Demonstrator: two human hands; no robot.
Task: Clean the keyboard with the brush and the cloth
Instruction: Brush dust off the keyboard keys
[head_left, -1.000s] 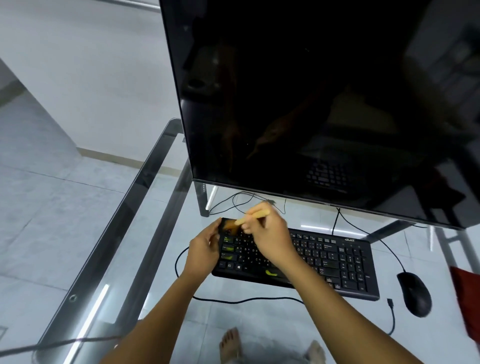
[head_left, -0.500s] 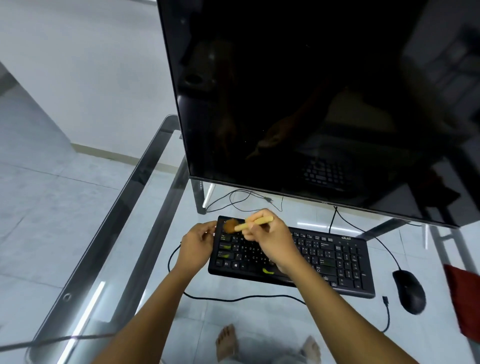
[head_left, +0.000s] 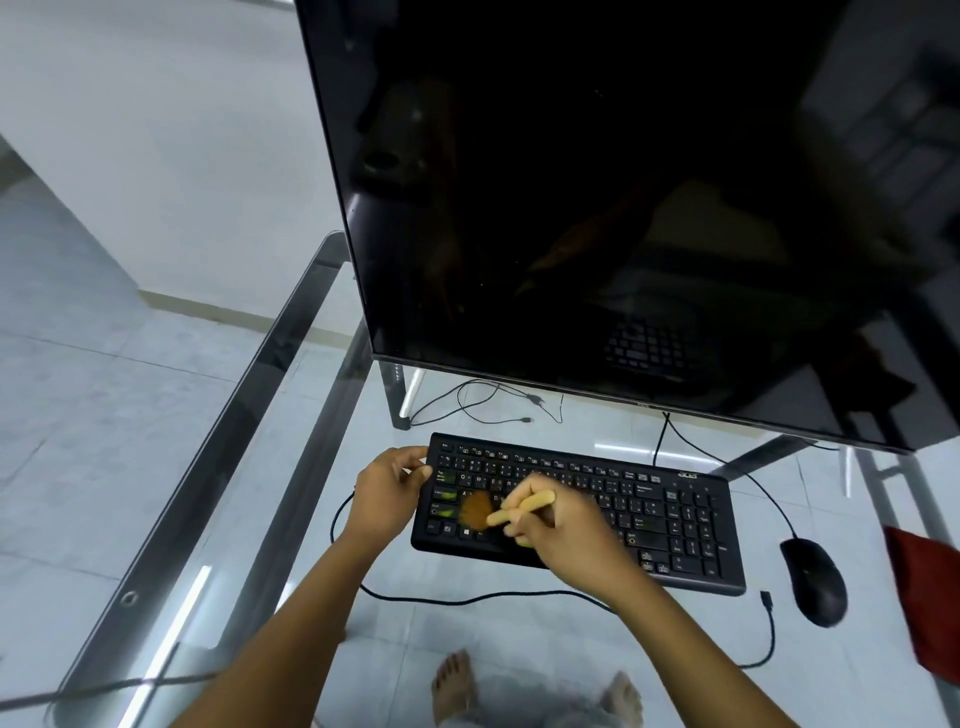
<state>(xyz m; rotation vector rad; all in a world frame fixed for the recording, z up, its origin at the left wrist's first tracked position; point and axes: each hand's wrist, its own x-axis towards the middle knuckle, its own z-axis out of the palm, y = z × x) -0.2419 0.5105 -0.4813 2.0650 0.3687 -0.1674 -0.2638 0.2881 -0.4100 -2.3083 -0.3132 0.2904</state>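
Down comes the brush (head_left: 524, 506), off the keyboard's far-left corner and onto the left-hand letter rows, bristles blurred mid-sweep!

Biggest thing out there is the monitor (head_left: 623, 208), a glossy black slab standing along the far edge of the worktop (head_left: 545, 631), which is clear glass on a metal frame, slick as ice. The keyboard (head_left: 649, 514) is flat, matte black plastic and lies mid-worktop in front of the screen. Its thin cable (head_left: 467, 600) loops toward the near edge.

The left hand (head_left: 387, 493) has its grip curled onto the keyboard's left end, steadying it. The right hand (head_left: 566, 535) has its grip closed on the brush's pale, rounded handle, with the soft brown bristle tuft fanned on the keys.

Near the right edge sits the mouse (head_left: 813, 582), smooth and domed. The red cloth (head_left: 930, 613), soft and rumpled, waits untouched at the right edge.

Here is the danger, as I judge it:
- On glass this smooth, a hard stroke could skate the keyboard sideways if the left grip slackens.
- A fast flick may only scatter dust onto the worktop or back between the keys.
- Pressing too low could let the handle knock the keycaps.
- That loose cable could drag if the board shifts.
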